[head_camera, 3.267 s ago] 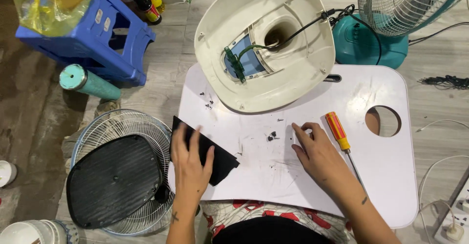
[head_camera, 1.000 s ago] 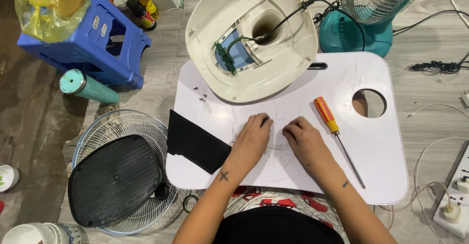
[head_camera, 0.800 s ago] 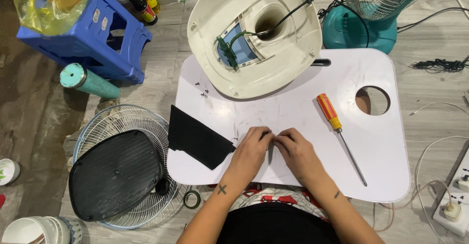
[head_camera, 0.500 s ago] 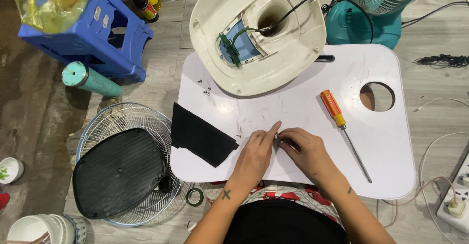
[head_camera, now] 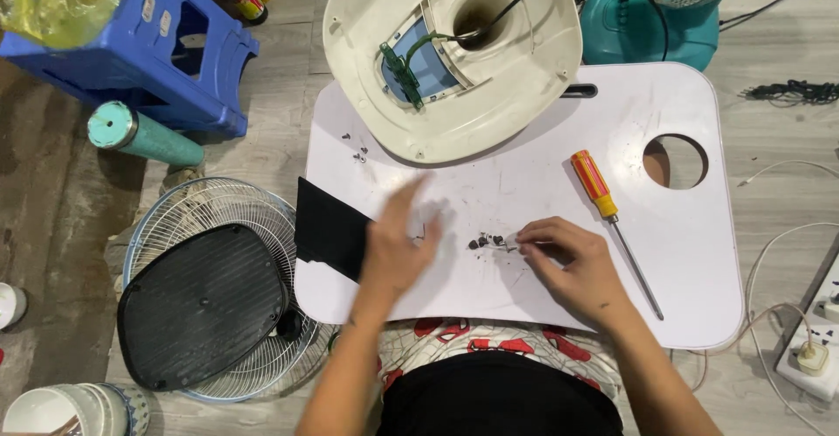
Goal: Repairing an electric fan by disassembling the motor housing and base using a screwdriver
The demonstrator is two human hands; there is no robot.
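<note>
My right hand (head_camera: 570, 263) rests on the white lap table (head_camera: 699, 252), fingertips pinched at a small metal part beside a cluster of small dark screws (head_camera: 482, 243). My left hand (head_camera: 398, 248) is blurred in motion over the table, fingers spread, holding nothing, next to a black flat pad (head_camera: 330, 229) at the table's left edge. An orange-handled screwdriver (head_camera: 603, 200) lies to the right of my right hand. An overturned cream fan base (head_camera: 524, 78) with a blue inner part and a green board sits at the table's far side.
A round hole (head_camera: 675, 162) is cut in the table's right part. On the floor lie a wire fan grille (head_camera: 183, 218) under a black plate (head_camera: 201, 305), a blue stool (head_camera: 166, 60), a teal tube (head_camera: 140, 136), a teal fan stand (head_camera: 647, 25) and a power strip (head_camera: 817, 357).
My hands were together at the table's middle; now my left hand has swung away to the left while my right stays pinched by the screws.
</note>
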